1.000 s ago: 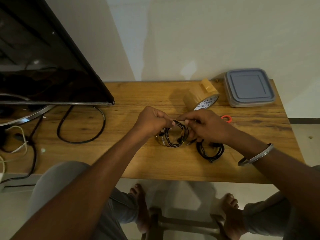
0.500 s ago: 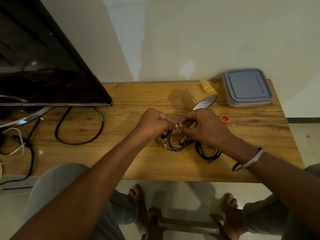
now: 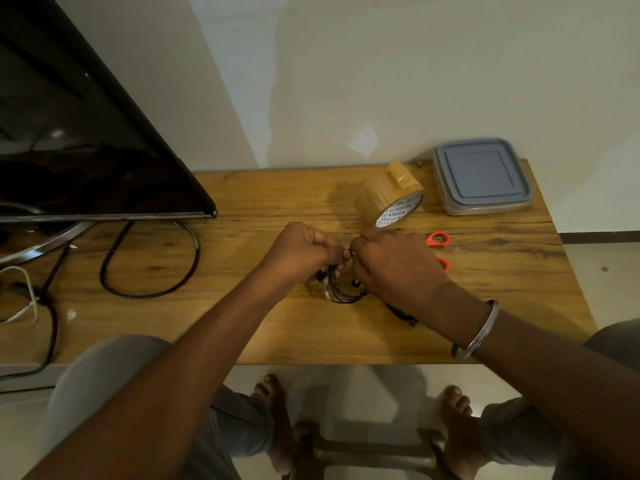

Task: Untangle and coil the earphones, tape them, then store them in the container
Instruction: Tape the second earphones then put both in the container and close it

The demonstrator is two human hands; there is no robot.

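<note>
Earphones, coiled black, sit over the desk, pinched at the top by our left grip and right grip. We judge taping is in hand; next, press the wrap shut.

Coiled black earphones front-centre; brown tape roll (on edge) & lidded grey container behind.

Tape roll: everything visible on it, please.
Brown packing tape roll, standing on edge on the wooden table, white core printed in blue facing the camera. Loose end folded up in a tab on top. It sits left of the lidded container, just behind the right hand; no hand holds it.
</note>
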